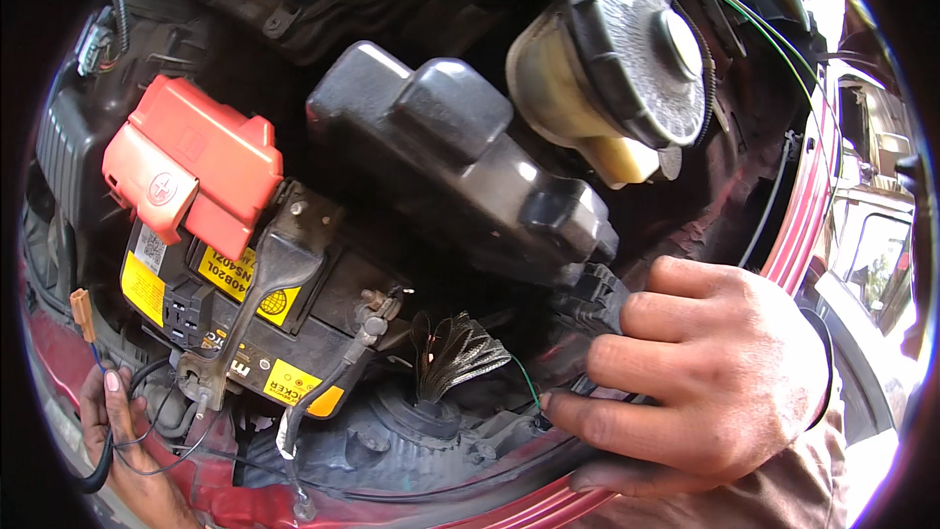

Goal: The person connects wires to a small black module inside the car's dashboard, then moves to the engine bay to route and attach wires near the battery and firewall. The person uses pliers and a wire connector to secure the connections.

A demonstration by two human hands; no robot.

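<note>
At the lower left, my left hand point(122, 426) is closed on a thin blue wire that leads up to an orange connector point(80, 307); black cables loop past its fingers. My right hand point(695, 382) is on the right with its fingers curled, by a black ribbed plastic piece point(595, 299). A thin green wire point(526, 379) runs to its index fingertip; what the fingers hold is hidden. Between the hands sits a car battery point(304, 323) with yellow labels, a red terminal cover point(196, 162) and a metal hold-down bracket point(279, 260).
A long black plastic cover point(460, 162) lies beyond the battery. A fluid reservoir point(548, 78) with a black cap stands at the upper right. Silvery braided sleeving point(465, 353) sticks up near the middle. The red body edge point(470, 509) curves along the front.
</note>
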